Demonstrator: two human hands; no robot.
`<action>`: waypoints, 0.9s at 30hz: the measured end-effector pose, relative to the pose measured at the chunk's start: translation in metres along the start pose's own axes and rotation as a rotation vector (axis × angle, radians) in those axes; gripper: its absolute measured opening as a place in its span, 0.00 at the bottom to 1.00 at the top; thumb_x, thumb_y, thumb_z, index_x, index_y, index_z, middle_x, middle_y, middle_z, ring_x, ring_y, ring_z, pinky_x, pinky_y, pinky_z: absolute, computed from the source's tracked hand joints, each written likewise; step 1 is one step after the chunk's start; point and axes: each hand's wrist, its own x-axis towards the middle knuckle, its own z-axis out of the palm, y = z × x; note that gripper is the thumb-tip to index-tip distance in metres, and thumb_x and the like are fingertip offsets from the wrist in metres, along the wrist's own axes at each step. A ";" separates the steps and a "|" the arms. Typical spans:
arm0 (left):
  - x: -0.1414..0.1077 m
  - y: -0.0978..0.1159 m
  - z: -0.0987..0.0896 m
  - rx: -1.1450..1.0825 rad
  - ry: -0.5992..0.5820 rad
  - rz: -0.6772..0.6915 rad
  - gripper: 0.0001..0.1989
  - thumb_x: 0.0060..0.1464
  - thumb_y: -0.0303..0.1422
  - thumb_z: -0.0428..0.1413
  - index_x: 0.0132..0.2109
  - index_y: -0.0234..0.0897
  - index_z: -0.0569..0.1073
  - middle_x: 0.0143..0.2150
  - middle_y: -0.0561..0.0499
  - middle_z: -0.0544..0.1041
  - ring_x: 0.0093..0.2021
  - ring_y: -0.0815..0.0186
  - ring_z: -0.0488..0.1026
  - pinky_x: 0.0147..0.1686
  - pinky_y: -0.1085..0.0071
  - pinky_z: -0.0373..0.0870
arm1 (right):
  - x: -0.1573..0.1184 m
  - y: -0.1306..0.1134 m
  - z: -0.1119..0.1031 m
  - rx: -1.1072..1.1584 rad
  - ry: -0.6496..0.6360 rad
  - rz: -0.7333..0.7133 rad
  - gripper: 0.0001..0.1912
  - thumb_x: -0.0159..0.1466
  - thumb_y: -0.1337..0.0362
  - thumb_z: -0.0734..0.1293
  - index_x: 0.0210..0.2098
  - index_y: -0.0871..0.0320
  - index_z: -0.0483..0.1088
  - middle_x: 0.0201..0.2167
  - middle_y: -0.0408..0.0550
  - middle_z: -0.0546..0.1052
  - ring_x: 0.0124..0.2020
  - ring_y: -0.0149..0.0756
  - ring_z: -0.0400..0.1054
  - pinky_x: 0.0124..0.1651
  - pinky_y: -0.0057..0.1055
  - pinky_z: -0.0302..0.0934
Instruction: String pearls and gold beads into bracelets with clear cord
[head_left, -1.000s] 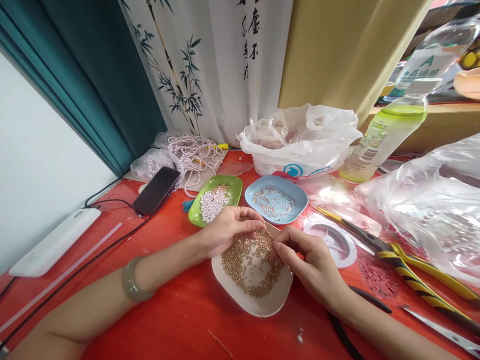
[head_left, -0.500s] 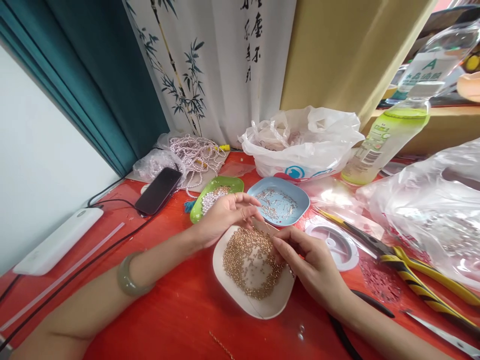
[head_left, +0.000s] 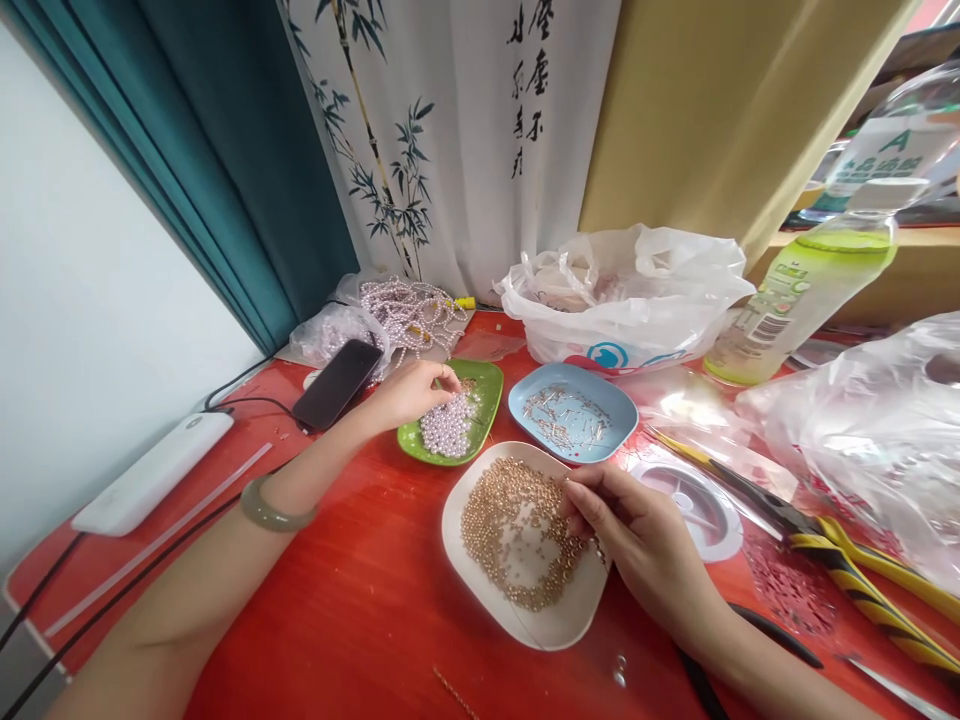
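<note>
Phone [head_left: 337, 384] at ten o'clock from the cream dish [head_left: 559, 630], my left hand [head_left: 412, 393] curled over pearls [head_left: 448, 427] in the green dish [head_left: 492, 384] at eleven (gripping any, I cannot tell), gold beads [head_left: 491, 500] in the cream, my right hand [head_left: 641, 530] pinched closed at two, anything held unclear.

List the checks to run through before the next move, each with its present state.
1. Left hand at the green tray: ok, fingertips at the pearly beads.
2. Bead between the left fingertips: cannot tell.
3. Right hand at the white tray: ok, though what its fingers hold is too small to tell.
4. Gold beads within reach: ok, in the white tray beside the right hand.
5. Table free of loose bits: not ok, small shiny pieces lie near the right forearm.
</note>
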 end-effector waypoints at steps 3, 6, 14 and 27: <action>0.000 -0.002 -0.001 0.053 -0.071 -0.002 0.09 0.44 0.31 0.53 0.34 0.36 0.76 0.35 0.48 0.77 0.35 0.64 0.70 0.34 0.71 0.59 | 0.000 0.000 0.000 -0.008 -0.008 -0.001 0.10 0.63 0.61 0.57 0.28 0.57 0.64 0.18 0.41 0.68 0.19 0.29 0.62 0.22 0.25 0.58; 0.001 -0.003 -0.004 0.044 -0.180 0.002 0.10 0.43 0.32 0.54 0.35 0.37 0.76 0.36 0.49 0.77 0.36 0.64 0.71 0.36 0.72 0.59 | 0.000 0.000 -0.001 -0.013 -0.012 0.000 0.10 0.63 0.61 0.57 0.27 0.57 0.64 0.18 0.41 0.68 0.19 0.28 0.62 0.22 0.25 0.58; 0.000 -0.001 -0.002 0.019 -0.186 -0.079 0.08 0.41 0.32 0.55 0.30 0.37 0.77 0.32 0.49 0.78 0.32 0.63 0.71 0.32 0.70 0.59 | 0.000 0.001 0.000 0.001 -0.023 0.000 0.10 0.63 0.61 0.57 0.28 0.57 0.64 0.18 0.41 0.68 0.20 0.29 0.62 0.23 0.25 0.58; -0.029 0.076 0.037 -1.235 -0.383 -0.256 0.08 0.38 0.27 0.62 0.30 0.31 0.73 0.27 0.51 0.75 0.28 0.73 0.70 0.29 0.76 0.63 | -0.001 -0.002 0.000 0.002 -0.011 0.003 0.10 0.62 0.62 0.58 0.26 0.59 0.63 0.18 0.41 0.67 0.19 0.27 0.60 0.21 0.25 0.55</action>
